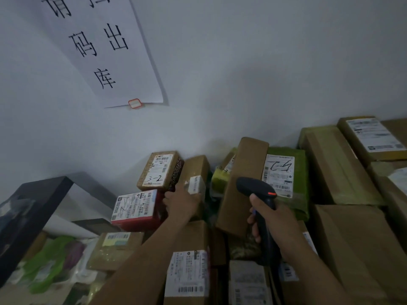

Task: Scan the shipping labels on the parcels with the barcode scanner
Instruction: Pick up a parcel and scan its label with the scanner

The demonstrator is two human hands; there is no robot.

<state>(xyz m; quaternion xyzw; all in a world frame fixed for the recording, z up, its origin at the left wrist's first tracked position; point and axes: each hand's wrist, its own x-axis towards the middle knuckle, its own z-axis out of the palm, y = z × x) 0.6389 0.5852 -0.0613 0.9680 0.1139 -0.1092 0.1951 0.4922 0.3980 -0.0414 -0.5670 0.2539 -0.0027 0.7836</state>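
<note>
left hand (181,202): resting on small brown cardboard box (196,170); can't tell if it's gripping
right hand (267,219): wrapped round curved black plastic scanner (253,187); green-wrapped parcel (300,172) just beyond

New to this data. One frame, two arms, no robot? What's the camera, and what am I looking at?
No robot here: a person works bare-handed, and the one picture comes from a wide-angle camera on their head, looking forward and down. The arms coming in from below are their own. The right hand grips a black barcode scanner by its handle. The left hand lies on a small brown parcel; whether it grips it is unclear. Ahead, parcels are piled against a white wall, among them a box marked 3-2, a red box and a green parcel, each with a shipping label. A paper sign hangs on the wall.
</note>
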